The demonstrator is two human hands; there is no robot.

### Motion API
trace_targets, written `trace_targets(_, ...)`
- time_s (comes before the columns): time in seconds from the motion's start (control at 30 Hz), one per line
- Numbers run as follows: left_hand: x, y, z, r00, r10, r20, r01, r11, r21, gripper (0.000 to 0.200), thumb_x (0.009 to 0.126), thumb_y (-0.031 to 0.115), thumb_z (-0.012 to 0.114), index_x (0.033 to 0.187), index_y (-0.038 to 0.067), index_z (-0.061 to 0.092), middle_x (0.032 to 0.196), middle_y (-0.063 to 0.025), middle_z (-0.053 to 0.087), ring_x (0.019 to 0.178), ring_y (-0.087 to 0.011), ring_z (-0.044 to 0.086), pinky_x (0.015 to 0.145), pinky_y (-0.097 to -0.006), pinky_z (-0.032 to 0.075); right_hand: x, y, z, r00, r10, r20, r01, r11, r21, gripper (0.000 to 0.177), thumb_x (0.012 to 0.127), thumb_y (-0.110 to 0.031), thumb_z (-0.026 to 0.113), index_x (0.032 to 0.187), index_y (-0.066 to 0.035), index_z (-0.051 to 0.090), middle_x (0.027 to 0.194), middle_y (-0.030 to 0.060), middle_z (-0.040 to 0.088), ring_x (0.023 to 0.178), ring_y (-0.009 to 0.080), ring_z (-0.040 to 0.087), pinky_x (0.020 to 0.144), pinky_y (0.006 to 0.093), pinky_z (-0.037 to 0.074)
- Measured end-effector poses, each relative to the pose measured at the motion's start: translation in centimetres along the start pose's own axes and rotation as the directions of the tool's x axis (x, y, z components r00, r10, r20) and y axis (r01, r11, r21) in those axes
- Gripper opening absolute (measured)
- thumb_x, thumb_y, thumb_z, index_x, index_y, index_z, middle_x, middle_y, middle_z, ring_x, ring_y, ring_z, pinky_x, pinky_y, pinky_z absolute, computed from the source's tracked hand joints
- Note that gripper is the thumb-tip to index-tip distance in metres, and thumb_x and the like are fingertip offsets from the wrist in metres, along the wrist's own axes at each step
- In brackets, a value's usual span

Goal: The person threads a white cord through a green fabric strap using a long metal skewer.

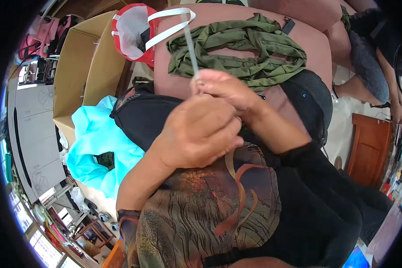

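Note:
A white elastic band point(169, 33) makes a loop at the top, and its narrow twisted strip runs down to my right hand point(225, 91), whose thumb and fingers pinch it. Just below and overlapping it is my left hand point(201, 129), with fingers curled closed; what lies inside them is hidden. Both hands are in front of the pink padded seat point(167, 73). Behind them, a bundle of olive green fabric point(272, 49) lies on the seat. Black cloth point(147, 114) is spread left of my hands.
Left are a red and white bag point(129, 33), a cardboard box point(76, 67) and a cyan bag point(87, 147). A black bag-like item point(310, 100) sits to the right, with a small dark object point(288, 26) behind. Another person's leg point(366, 67) shows at far right.

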State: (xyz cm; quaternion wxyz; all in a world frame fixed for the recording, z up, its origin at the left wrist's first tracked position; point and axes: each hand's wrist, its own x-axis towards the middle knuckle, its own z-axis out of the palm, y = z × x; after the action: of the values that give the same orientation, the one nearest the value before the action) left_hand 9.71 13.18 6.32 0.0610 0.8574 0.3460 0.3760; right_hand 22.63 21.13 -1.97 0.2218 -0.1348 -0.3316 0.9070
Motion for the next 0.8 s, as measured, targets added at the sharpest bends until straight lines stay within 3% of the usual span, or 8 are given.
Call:
trace_targets(0.03,0.1,-0.4,-0.1,0.995,-0.03,-0.09,0.031,0.999,0.01,0.029,0.071,0.012,0.072,0.099,0.007,0.066,0.08,-0.005,0.059,0.073,-0.0246,0.062,0.065,-0.0381,0.051,-0.7,-1.0,-0.7,0.999,-0.033,-0.032,0.033,0.999,0.01,0.018,0.099,-0.02,0.052,0.096,-0.003,0.057,0.077,0.0046,0.058,0.069,0.0147,0.058,0.064,0.0279,0.05)
trace_targets(0.13,-0.9,-5.1,1.4,0.92,-0.39,0.043,0.367,0.893,0.26,0.035,0.075,0.012,0.067,0.11,0.012,0.064,0.079,-0.0077,0.061,0.074,-0.0249,0.065,0.061,-0.0381,0.05,-2.8,-3.2,-2.6,0.979,-0.075,-0.191,0.089,0.994,0.068,0.018,0.1,-0.022,0.05,0.098,-0.005,0.055,0.062,-0.0005,0.047,0.049,0.0096,0.045,0.045,0.0249,0.039)
trace_targets(0.2,-2.5,-8.3,3.8,0.869,-0.449,0.208,0.367,0.867,0.337,0.037,0.078,0.009,0.063,0.114,0.015,0.062,0.082,-0.0092,0.063,0.076,-0.0257,0.066,0.062,-0.0384,0.051,-3.8,-3.6,-3.7,0.966,-0.129,-0.225,0.14,0.99,0.033,0.021,0.102,-0.024,0.047,0.098,-0.005,0.055,0.059,-0.0031,0.038,0.046,0.0052,0.032,0.04,0.0207,0.025)
trace_targets(0.33,-2.7,-11.2,7.6,0.738,-0.566,0.367,0.377,0.797,0.472,0.038,0.08,0.006,0.058,0.117,0.016,0.059,0.082,-0.0102,0.065,0.077,-0.0273,0.068,0.061,-0.0388,0.053,-4.8,-2.6,-4.3,0.961,-0.05,-0.273,0.042,0.999,-0.034,0.023,0.101,-0.025,0.048,0.095,-0.004,0.056,0.058,-0.0034,0.04,0.046,0.0041,0.033,0.04,0.0198,0.025)
trace_targets(0.6,-1.0,-11.8,4.1,0.872,-0.488,-0.042,0.482,0.838,0.255,0.021,0.081,0.007,0.062,0.101,0.012,0.067,0.085,-0.0124,0.068,0.078,-0.0309,0.067,0.066,-0.0409,0.053,-4.8,-0.1,-3.8,0.988,0.021,-0.152,-0.056,0.972,-0.229,0.026,0.1,-0.027,0.053,0.097,-0.003,0.061,0.059,-0.0049,0.04,0.049,0.0038,0.033,0.044,0.0205,0.026)
trace_targets(0.63,-0.8,-11.1,2.9,0.817,-0.569,-0.095,0.574,0.817,0.049,0.02,0.083,0.005,0.062,0.1,0.01,0.069,0.094,-0.0133,0.07,0.082,-0.0315,0.067,0.071,-0.038,0.053,-4.8,-0.5,-3.4,0.99,0.026,-0.138,-0.061,0.966,-0.252,0.026,0.1,-0.027,0.052,0.098,-0.003,0.061,0.06,-0.0052,0.04,0.05,0.0035,0.033,0.045,0.0202,0.027)
trace_targets(0.73,-1.5,-9.2,-1.2,0.769,-0.617,-0.167,0.629,0.777,0.024,0.028,0.084,-0.001,0.059,0.108,0.007,0.07,0.094,-0.0147,0.069,0.083,-0.0253,0.068,0.072,-0.0334,0.053,-4.4,-0.5,-2.5,0.994,0.043,-0.102,-0.073,0.95,-0.304,0.026,0.1,-0.026,0.051,0.099,-0.003,0.062,0.062,-0.0057,0.041,0.054,0.0028,0.035,0.047,0.0196,0.029)
trace_targets(0.8,-2.5,-7.1,-4.5,0.618,-0.762,-0.196,0.74,0.647,-0.184,0.028,0.084,-0.001,0.06,0.109,0.005,0.069,0.094,-0.0115,0.069,0.083,-0.0175,0.068,0.071,-0.0298,0.053,-4.2,-0.6,-1.9,0.997,0.052,-0.049,-0.064,0.953,-0.295,0.025,0.1,-0.025,0.052,0.099,-0.003,0.062,0.063,-0.0058,0.042,0.055,0.0028,0.036,0.048,0.0195,0.029)
